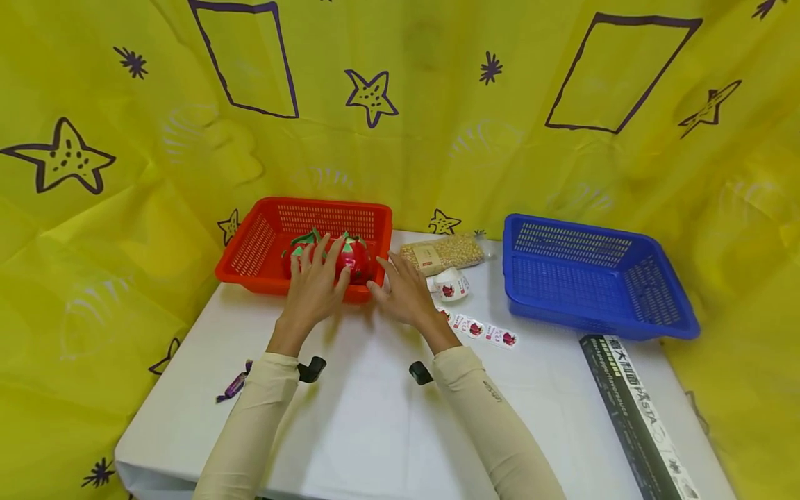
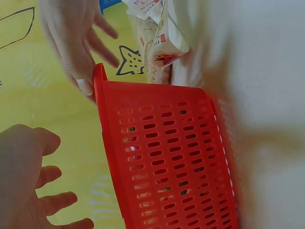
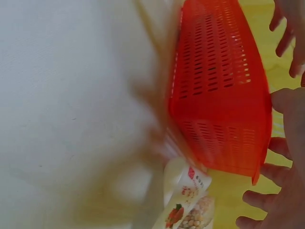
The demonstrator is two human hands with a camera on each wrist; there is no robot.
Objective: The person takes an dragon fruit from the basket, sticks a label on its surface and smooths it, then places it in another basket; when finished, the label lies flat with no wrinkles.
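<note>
While the left hand (image 1: 314, 290) spreads, empty, over the near rim of the red basket (image 1: 331, 214), two dragon fruits (image 1: 355, 258) lie inside just beyond it, contact unclear; the right hand (image 1: 405, 296), also spread, empty, is farther off, by the near right corner.

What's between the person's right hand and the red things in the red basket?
The rim and wall of the red basket, at its near right corner. The right hand is at that rim; the red things lie inside. Nothing visible blocks the left hand from above.
</note>
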